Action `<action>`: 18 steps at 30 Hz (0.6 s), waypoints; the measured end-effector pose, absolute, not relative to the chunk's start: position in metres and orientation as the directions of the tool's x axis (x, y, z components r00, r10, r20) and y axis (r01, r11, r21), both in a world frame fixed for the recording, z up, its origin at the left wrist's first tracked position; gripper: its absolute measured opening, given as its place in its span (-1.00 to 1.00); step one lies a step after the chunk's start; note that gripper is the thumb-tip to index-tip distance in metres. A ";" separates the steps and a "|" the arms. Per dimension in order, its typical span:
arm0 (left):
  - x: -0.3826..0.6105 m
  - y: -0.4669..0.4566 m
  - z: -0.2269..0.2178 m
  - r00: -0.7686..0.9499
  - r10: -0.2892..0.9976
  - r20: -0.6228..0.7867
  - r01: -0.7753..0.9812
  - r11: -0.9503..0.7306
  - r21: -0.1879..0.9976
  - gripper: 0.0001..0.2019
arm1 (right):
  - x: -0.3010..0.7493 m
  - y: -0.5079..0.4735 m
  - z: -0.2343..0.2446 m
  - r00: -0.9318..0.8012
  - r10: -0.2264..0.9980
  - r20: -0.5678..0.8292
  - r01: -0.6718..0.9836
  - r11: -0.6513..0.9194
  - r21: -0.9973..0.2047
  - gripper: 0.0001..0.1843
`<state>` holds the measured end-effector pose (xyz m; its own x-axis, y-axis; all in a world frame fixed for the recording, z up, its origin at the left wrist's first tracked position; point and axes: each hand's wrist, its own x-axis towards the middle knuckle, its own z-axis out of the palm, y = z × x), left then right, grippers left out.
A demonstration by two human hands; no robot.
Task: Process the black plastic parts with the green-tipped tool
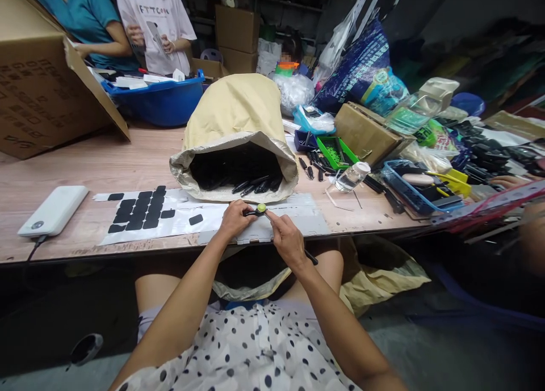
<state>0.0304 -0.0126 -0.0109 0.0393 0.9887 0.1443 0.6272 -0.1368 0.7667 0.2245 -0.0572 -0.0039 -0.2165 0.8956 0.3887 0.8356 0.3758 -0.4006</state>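
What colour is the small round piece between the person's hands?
The small round piece is yellow-green; it shows best in the head view.

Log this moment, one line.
left hand: holds black part | right hand: holds dark rod near yellow-green piece | sack: open, dark pieces inside

Two bare hands brought close together, both in small, tight grips.
The left hand (235, 219) pinches, knuckles up; the right hand (289, 240) faces it, index finger (275, 218) stretched inward; the left forearm (183, 297) and right forearm (336, 323) slant inward, both bare.
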 end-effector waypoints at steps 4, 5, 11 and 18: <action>0.033 -0.015 -0.005 0.036 0.993 0.116 0.650 -0.111 0.752 -0.92 | 0.236 -0.045 -0.003 -0.140 0.871 0.472 0.832 0.362 -0.420 -0.56; 0.033 -0.016 -0.004 0.035 0.993 0.112 0.658 -0.107 0.746 -0.92 | 0.242 -0.039 -0.002 -0.113 0.861 0.497 0.839 0.350 -0.416 -0.57; 0.035 -0.019 -0.002 0.052 0.991 0.122 0.690 -0.124 0.713 -0.90 | 0.293 0.012 -0.009 -0.058 0.846 0.531 0.929 0.241 -0.283 -0.69; 0.030 -0.023 0.003 0.133 0.958 0.255 0.634 -0.280 0.721 -0.95 | 0.302 0.029 -0.026 -0.182 0.882 0.435 0.932 0.296 -0.209 -0.72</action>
